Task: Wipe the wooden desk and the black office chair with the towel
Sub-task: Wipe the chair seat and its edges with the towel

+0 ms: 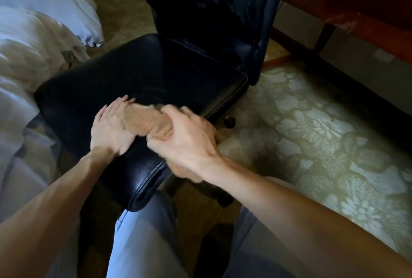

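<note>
Head view puts my main worry first: the black leather office chair (138, 70) looks to stand on castors over the pale patterned carpet (312, 132). A hard push across the seat could, I judge, roll it far toward the reddish polished wooden bench (361, 16) or left against the white bed linen (33, 39).

Second risk: the tan terry towel (146, 121) is bunched into a thick roll. Little of it meets the leather, so a pass may leave strips unwiped. A loose end hangs off the seat's near right edge and could drag out of my hold.

My right grip (187, 137), blurred, is curled round the right part of that roll. My left grip (111, 126) lies flat on the near seat, fingers straight, fingertips over the roll's left end, clasping nothing. The towel therefore lies between the two on the near right part of the seat, touching both.
</note>
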The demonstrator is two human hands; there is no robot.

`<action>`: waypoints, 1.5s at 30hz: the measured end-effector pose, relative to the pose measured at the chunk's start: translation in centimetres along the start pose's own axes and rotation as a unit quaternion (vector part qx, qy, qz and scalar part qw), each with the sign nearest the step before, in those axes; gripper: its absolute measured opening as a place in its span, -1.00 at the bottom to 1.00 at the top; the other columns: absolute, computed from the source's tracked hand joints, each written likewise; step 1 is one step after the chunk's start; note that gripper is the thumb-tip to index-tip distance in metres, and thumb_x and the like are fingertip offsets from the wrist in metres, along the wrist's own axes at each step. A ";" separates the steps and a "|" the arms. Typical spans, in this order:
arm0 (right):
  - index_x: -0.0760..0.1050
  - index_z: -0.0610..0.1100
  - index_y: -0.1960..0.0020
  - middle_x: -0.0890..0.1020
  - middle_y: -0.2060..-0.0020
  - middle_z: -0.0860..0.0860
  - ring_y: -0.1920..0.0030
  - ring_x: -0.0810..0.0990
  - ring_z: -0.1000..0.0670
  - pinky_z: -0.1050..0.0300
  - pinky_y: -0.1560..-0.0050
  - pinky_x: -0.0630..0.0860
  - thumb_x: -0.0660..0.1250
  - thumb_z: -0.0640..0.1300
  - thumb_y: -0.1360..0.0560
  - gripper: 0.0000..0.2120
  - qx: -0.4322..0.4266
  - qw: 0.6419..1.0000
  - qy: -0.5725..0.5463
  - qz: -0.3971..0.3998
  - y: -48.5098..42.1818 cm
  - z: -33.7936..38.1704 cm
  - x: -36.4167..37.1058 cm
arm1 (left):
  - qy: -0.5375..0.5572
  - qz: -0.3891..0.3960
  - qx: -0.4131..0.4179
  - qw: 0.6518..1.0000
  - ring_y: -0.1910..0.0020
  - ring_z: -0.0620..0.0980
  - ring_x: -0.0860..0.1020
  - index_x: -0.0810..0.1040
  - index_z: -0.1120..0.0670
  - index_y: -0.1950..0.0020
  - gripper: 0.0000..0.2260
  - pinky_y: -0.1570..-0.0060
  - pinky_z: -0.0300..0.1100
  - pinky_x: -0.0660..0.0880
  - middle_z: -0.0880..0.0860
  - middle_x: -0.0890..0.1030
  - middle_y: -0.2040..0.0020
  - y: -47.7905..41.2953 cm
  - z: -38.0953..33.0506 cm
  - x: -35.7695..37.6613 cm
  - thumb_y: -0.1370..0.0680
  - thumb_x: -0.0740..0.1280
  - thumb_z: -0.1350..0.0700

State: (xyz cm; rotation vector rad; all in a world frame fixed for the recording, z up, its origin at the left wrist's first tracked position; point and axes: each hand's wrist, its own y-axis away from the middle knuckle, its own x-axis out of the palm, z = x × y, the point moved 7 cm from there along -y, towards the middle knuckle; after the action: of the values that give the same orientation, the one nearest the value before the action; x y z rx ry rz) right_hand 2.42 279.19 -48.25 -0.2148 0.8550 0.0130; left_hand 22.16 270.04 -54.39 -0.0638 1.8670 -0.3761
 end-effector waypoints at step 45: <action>0.63 0.11 -0.16 0.73 0.10 0.16 0.02 0.68 0.08 0.12 -0.09 0.59 0.33 0.09 -0.31 -0.58 0.250 0.920 -0.245 -0.177 6.6 -9.7 0.4 | 0.024 -0.054 -0.148 0.987 -0.64 0.02 0.11 0.37 0.08 -0.55 -0.37 -0.61 0.05 -0.09 0.04 0.29 -0.62 1.1 -7.3 2.4 -0.56 0.09 -0.21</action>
State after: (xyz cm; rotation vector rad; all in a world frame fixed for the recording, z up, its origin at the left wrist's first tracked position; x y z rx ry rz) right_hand -5.25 283.78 -55.91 0.1188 0.2874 -0.4705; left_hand 14.72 272.22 -54.93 -0.3613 1.9592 -0.1725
